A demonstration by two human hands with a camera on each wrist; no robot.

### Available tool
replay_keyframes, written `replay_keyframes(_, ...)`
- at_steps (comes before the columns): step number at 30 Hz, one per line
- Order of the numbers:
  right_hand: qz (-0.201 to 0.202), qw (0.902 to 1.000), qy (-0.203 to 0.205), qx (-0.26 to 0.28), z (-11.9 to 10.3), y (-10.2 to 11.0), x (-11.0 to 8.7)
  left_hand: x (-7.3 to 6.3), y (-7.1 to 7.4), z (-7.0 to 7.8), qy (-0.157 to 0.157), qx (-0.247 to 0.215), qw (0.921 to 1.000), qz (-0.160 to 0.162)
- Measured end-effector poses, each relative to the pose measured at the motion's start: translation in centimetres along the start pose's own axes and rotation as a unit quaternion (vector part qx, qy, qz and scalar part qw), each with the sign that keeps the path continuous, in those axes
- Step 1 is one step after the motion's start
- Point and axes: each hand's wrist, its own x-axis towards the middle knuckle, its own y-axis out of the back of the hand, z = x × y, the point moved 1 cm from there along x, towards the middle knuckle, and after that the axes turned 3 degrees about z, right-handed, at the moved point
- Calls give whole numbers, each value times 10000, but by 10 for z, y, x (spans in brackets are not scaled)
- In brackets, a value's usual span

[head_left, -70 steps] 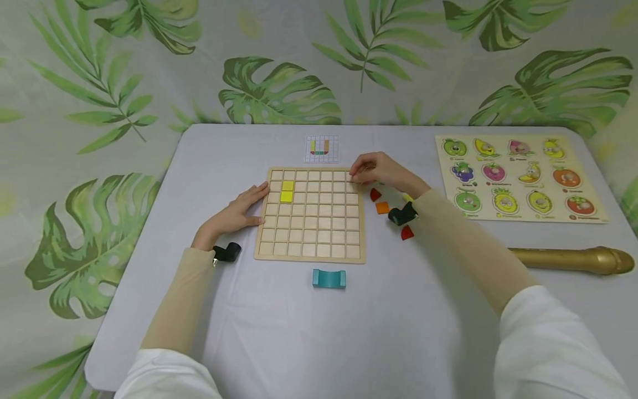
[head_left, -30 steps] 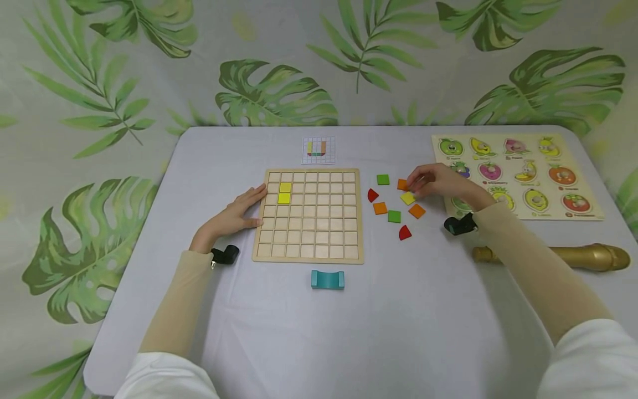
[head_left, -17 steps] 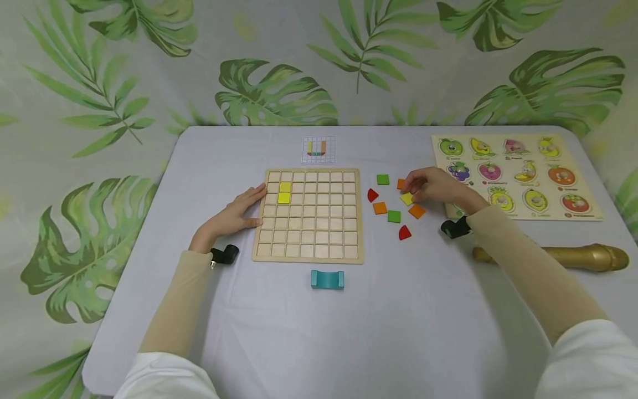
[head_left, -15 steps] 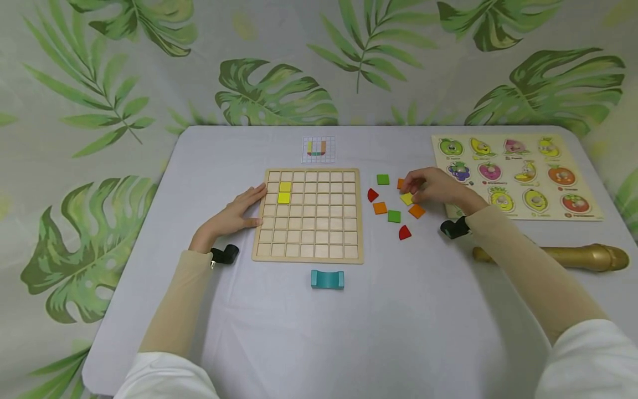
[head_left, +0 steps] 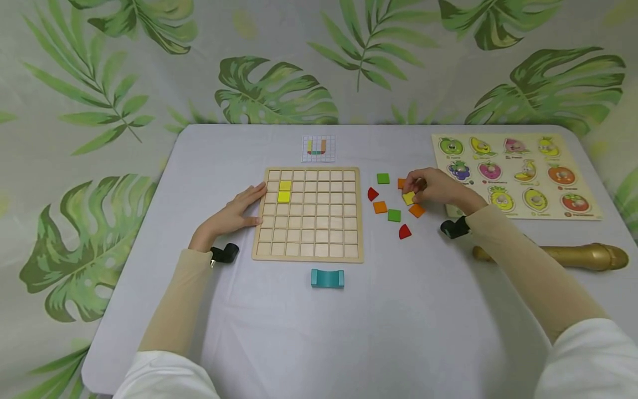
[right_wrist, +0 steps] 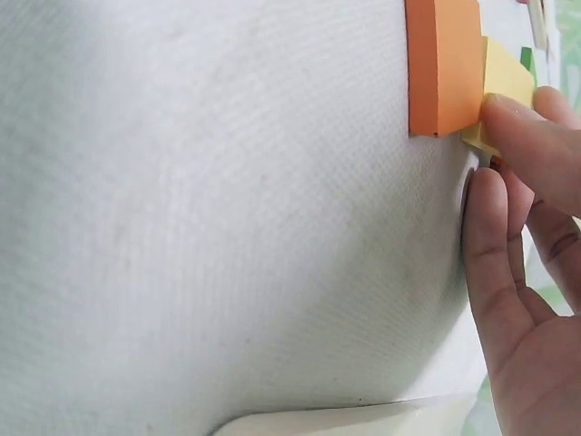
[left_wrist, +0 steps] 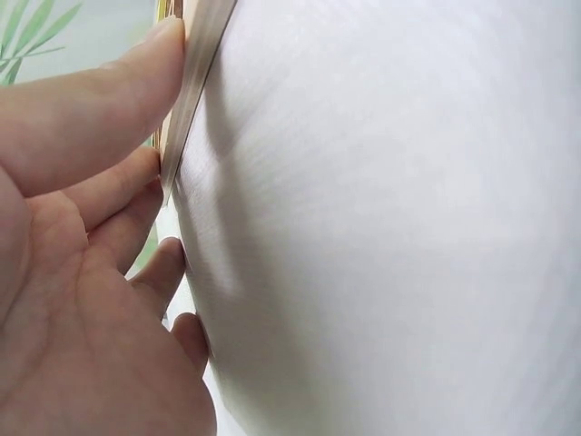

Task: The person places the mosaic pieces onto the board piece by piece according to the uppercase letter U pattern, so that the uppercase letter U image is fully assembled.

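Observation:
My left hand (head_left: 233, 215) rests against the left edge of a wooden grid board (head_left: 323, 230), thumb and fingers spread along its rim; the left wrist view shows the fingertips (left_wrist: 165, 41) at that edge. Two yellow square tiles (head_left: 284, 191) sit one above the other in the board's upper left cells. To the right of the board, my right hand (head_left: 433, 187) pinches another yellow tile (right_wrist: 507, 74) between thumb and index finger. An orange tile (right_wrist: 445, 68) lies right beside it in the right wrist view.
Loose green tiles (head_left: 382, 178), orange tiles (head_left: 380, 207) and red quarter-round pieces (head_left: 405, 231) lie right of the board. A pattern card (head_left: 319, 148) is behind it, a teal block (head_left: 327, 279) in front. A fruit puzzle (head_left: 518, 183) and a gold recorder-like tube (head_left: 583, 257) are farther right.
My right hand has moved from the board's upper right corner out to the loose tiles, and its fingers have closed on the yellow one. The left hand stays at the board's edge.

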Motion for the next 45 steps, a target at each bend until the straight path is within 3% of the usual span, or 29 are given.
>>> replay_keyframes(6, -1, 10000, -32, 39, 1, 4, 1, 0, 1, 2, -9, -35, 10000, 9)
replay_keyframes(12, -40, 9973, 431, 585, 0, 11, 3, -1, 1, 0, 13, -36, 10000, -20)
replay_keyframes(18, -53, 9976, -79, 692, -17, 5, 18, -1, 1, 0, -11, -65, 10000, -37)
replay_keyframes(29, -366, 9920, 246, 1182, -67, -36, 56, -1, -1, 4, -4, 60, 10000, 15)
replay_keyframes(35, -555, 9878, 639, 1308, -100, -65, 77, 0, -1, 3, 42, 93, 9999, -6)
replay_keyframes(45, -738, 9792, 1012, 1599, -133, -108, 104, 1, 0, 2, 65, 177, 9998, -90)
